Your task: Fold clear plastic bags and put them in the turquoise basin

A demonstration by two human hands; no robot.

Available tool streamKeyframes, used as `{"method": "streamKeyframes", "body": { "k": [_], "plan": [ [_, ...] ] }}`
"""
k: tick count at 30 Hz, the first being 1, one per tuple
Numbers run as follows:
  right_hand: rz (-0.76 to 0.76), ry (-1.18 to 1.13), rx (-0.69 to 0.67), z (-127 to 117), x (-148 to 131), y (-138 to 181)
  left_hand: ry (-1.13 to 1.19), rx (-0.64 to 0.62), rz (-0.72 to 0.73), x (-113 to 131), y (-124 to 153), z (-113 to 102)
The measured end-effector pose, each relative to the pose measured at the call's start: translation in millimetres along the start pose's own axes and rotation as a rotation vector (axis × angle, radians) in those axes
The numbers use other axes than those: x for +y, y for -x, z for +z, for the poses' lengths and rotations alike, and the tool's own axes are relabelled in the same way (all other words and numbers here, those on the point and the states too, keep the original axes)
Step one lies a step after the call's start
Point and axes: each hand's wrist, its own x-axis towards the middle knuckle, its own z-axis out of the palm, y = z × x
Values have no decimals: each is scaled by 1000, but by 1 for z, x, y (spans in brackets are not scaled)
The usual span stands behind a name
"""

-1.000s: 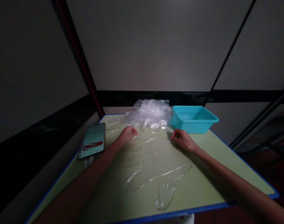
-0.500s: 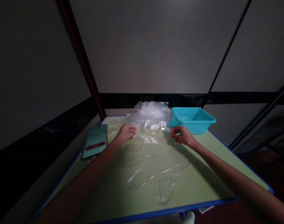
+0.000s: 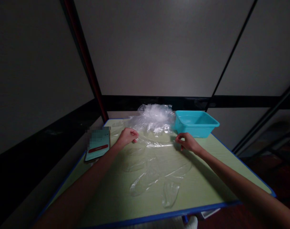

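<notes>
My left hand (image 3: 128,136) pinches one end of a clear, thin plastic glove (image 3: 156,144). At the other end, the fingertips of my right hand (image 3: 185,141) are closed on its edge. The film stretches between the two hands just above the table, creased and shiny along its lower edge. Below it, several flat see-through gloves (image 3: 147,181) lie overlapping, their outlines faint. One small crumpled glove part (image 3: 170,193) rests nearest the front edge. Behind my hands is a heaped pile of the same clear plastic (image 3: 156,116).
A turquoise plastic basin (image 3: 194,129) stands at the back right of the pale green table (image 3: 106,200), which has a blue rim. At the left edge lies a phone (image 3: 99,152) with a lit screen. Cabinet panels (image 3: 149,57) rise directly behind the table.
My right hand, apart from the film before, now grips its free end. The plastic has gone from hanging off my left hand to being stretched across between both.
</notes>
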Motion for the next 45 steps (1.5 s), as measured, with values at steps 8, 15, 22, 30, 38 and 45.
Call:
{"method": "streamKeyframes", "body": {
  "k": [8, 15, 22, 30, 38, 45],
  "plan": [
    [9, -73, -21, -2, -21, -6, 55, 84, -1, 7, 4, -6],
    [13, -91, -28, -7, -32, -10, 170, 206, 39, 11, 3, -8],
    [-1, -31, 7, -12, -44, -20, 269, 293, 86, 14, -1, -11],
    [-117, 46, 74, -18, -70, -34, 338, 401, 123, 21, -9, -24],
    [-282, 105, 139, -24, -103, -50, 386, 503, 209, 44, -8, -51],
    [-530, 80, 189, -35, -123, -48, 392, 557, 340, 65, 7, -78]
  ]
}}
